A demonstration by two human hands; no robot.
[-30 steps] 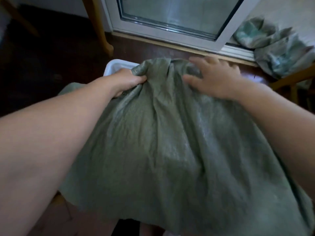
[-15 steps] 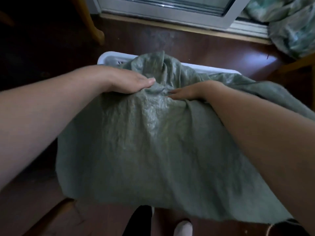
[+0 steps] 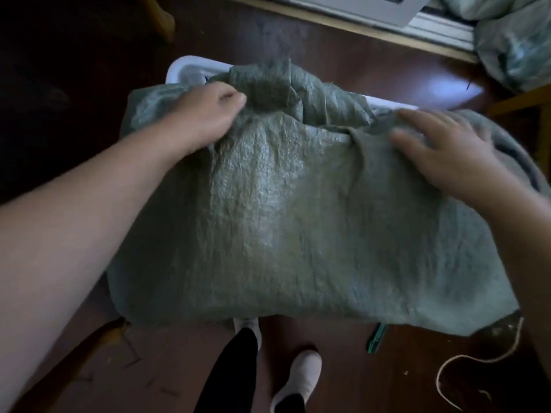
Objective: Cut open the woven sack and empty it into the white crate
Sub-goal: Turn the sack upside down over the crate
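A grey-green woven sack (image 3: 268, 219) lies draped across the white crate (image 3: 190, 68), covering nearly all of it; only the crate's far left corner and a strip of its far rim show. My left hand (image 3: 202, 114) pinches a bunched fold of the sack at its far left end. My right hand (image 3: 444, 153) lies on the sack's far right part with fingers spread, slightly blurred. The crate's inside and the sack's contents are hidden.
More grey-green sacks (image 3: 512, 40) are heaped at the far right by a white door frame (image 3: 387, 10). A green-handled tool (image 3: 376, 338) and a loose string (image 3: 477, 359) lie on the dark wood floor near my feet (image 3: 298, 374). A wooden furniture leg (image 3: 161, 16) stands far left.
My view has tilted down, so my feet and the floor show. My right hand moved from the sack's middle out to its right part and spread flat. My left hand keeps its grip.
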